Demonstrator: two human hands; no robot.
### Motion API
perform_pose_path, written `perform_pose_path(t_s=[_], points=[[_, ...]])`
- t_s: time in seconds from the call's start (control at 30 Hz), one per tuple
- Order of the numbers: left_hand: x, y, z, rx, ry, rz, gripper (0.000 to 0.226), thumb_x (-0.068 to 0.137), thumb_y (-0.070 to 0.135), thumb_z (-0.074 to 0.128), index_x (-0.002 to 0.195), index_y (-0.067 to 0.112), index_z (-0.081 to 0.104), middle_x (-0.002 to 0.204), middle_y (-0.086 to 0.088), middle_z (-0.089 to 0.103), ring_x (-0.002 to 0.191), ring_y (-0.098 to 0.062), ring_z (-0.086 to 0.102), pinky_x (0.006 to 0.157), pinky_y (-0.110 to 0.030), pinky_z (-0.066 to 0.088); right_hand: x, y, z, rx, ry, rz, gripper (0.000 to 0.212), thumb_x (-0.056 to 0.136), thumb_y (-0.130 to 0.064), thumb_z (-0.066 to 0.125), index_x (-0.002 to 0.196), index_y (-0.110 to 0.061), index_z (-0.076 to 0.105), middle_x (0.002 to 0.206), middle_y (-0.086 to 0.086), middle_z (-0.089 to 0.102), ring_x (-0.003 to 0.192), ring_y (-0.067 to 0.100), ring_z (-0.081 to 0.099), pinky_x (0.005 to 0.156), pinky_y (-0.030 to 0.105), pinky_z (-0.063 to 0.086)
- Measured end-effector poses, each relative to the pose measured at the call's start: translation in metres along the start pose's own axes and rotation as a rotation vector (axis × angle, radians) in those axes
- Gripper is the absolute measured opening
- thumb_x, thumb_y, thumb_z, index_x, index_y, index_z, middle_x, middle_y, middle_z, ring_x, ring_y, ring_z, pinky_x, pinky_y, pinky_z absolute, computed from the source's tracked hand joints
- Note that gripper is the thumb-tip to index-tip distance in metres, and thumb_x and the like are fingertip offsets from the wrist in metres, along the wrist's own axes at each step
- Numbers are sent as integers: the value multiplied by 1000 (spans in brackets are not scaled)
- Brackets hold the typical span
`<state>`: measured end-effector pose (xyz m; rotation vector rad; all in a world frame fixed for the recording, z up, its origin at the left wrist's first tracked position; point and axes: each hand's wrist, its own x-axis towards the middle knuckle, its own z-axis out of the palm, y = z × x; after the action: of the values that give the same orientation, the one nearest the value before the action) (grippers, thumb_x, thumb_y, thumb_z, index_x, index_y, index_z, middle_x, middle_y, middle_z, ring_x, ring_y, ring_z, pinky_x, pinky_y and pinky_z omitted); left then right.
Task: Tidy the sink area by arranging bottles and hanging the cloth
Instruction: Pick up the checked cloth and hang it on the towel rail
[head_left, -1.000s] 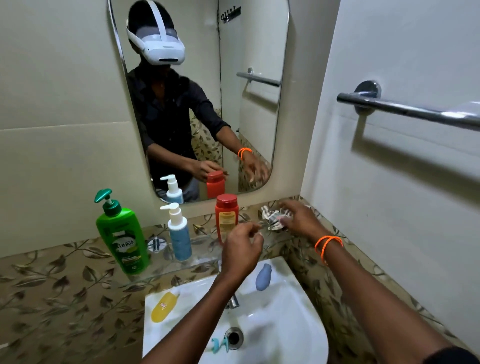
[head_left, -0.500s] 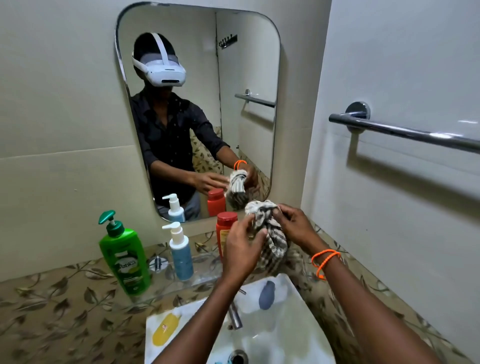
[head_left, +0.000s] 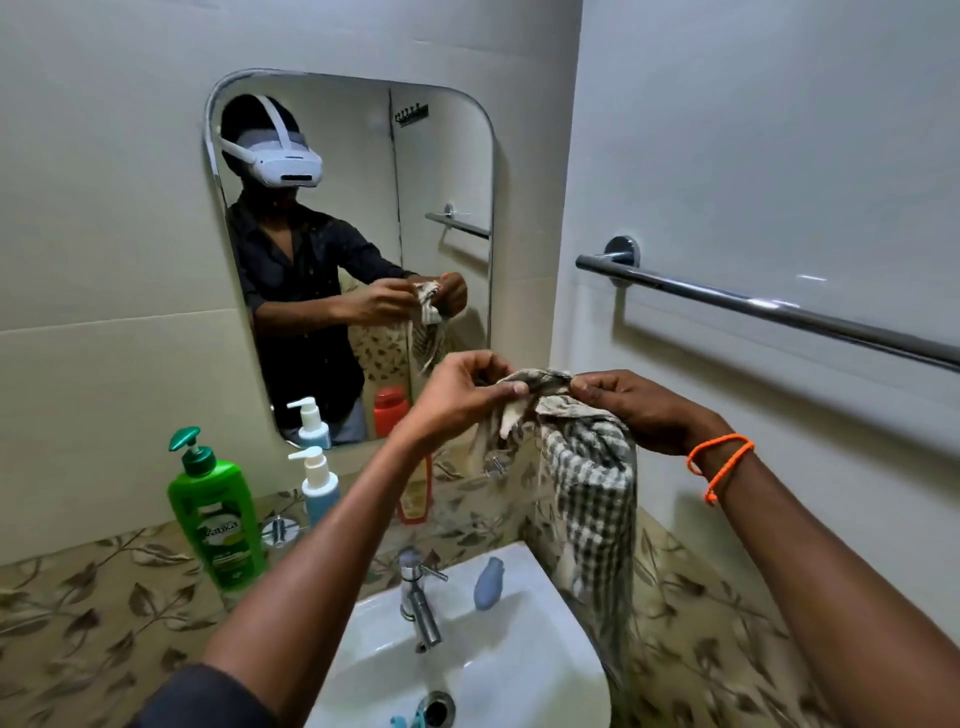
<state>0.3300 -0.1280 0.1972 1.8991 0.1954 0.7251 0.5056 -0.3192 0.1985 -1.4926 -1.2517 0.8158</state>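
Note:
A checked green-and-white cloth (head_left: 589, 493) hangs over the sink, pinched at its top edge by both hands. My left hand (head_left: 457, 389) grips the left part of that edge and my right hand (head_left: 634, 405), with an orange wrist string, grips the right part. On the glass shelf stand a green pump bottle (head_left: 215, 514), a small blue pump bottle (head_left: 319, 486) and a red bottle (head_left: 415, 499), the last mostly hidden behind my left arm. A chrome towel bar (head_left: 753, 304) runs along the right wall, above and right of the cloth.
The white sink (head_left: 519, 670) lies below with a chrome tap (head_left: 418, 597), a blue-grey object (head_left: 488, 582) on its rim and a small teal item near the drain. A mirror (head_left: 441, 171) hangs on the back wall. Leaf-patterned tiles line the lower walls.
My right hand picked the cloth up from the shelf corner; both hands raised it and spread its top edge, so it now hangs long. The view has tilted upward.

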Motion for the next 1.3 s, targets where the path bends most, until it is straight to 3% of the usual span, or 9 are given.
perform_pose_path(t_s=[0.17, 0.37, 0.47, 0.67, 0.8, 0.9, 1.07, 1.17, 1.3], points=[[1, 47, 20, -6, -21, 55, 20, 79, 23, 89, 94, 16, 78, 87, -12, 80, 83, -30, 79, 80, -41, 64, -18, -33, 17, -314, 0, -129, 45, 91, -34, 73, 134, -28, 61, 129, -6, 70, 120, 14, 67, 99, 29, 57], [-11, 98, 10, 24, -365, -119, 58, 72, 17, 93, 124, 18, 68, 100, -7, 76, 89, -23, 75, 83, -35, 61, -36, -55, 20, -82, 219, -303, 16, 96, -17, 67, 102, -4, 74, 96, 7, 73, 88, 14, 67, 79, 27, 54], [-22, 105, 1, 338, -353, -125, 34, 80, 15, 86, 112, 14, 76, 95, -2, 79, 81, -14, 72, 68, -25, 54, -52, -57, 16, -2, 171, -248, 24, 98, -20, 64, 104, 3, 69, 95, 12, 69, 89, 19, 64, 81, 31, 54], [-36, 117, 17, -231, -186, -31, 19, 90, -6, 70, 101, 10, 71, 91, -9, 75, 82, -22, 73, 68, -30, 63, -74, -72, 36, -97, -1, -185, 35, 90, -27, 75, 123, -18, 67, 117, 5, 74, 108, 20, 71, 89, 29, 59], [-33, 121, 36, -332, -115, 23, 34, 91, 12, 75, 124, 15, 68, 106, -6, 78, 94, -22, 76, 78, -36, 63, -79, -91, 52, 128, 163, -233, 30, 89, -24, 72, 116, -11, 72, 108, 10, 76, 98, 21, 71, 86, 34, 60], [-47, 96, 34, -395, -451, -90, 40, 95, 39, 69, 131, 20, 66, 124, -4, 75, 111, -19, 73, 90, -34, 61, -90, -101, 52, 266, 297, -263, 20, 97, -18, 61, 108, -4, 72, 100, 11, 76, 89, 22, 71, 84, 37, 60], [-69, 40, 15, 223, -811, -134, 20, 83, 29, 85, 101, 25, 78, 98, 1, 80, 88, -15, 73, 81, -34, 61, -118, -121, 51, 124, 551, -312, 22, 94, -22, 65, 104, -4, 72, 94, 12, 69, 86, 23, 62, 78, 34, 53], [-63, 21, -14, 287, -725, -215, 10, 87, 22, 80, 97, 24, 81, 93, -2, 78, 81, -16, 68, 80, -38, 57, -148, -134, 41, -120, 698, -298, 17, 96, -19, 68, 100, -5, 75, 92, 10, 70, 84, 19, 61, 77, 35, 48], [-41, 44, -40, -234, -466, -216, 13, 93, 24, 72, 103, 15, 75, 106, -17, 75, 86, -22, 75, 61, -31, 61, -189, -156, 31, -413, 833, -213, 11, 88, -22, 76, 92, -12, 78, 85, 6, 75, 76, 14, 63, 71, 34, 48]])
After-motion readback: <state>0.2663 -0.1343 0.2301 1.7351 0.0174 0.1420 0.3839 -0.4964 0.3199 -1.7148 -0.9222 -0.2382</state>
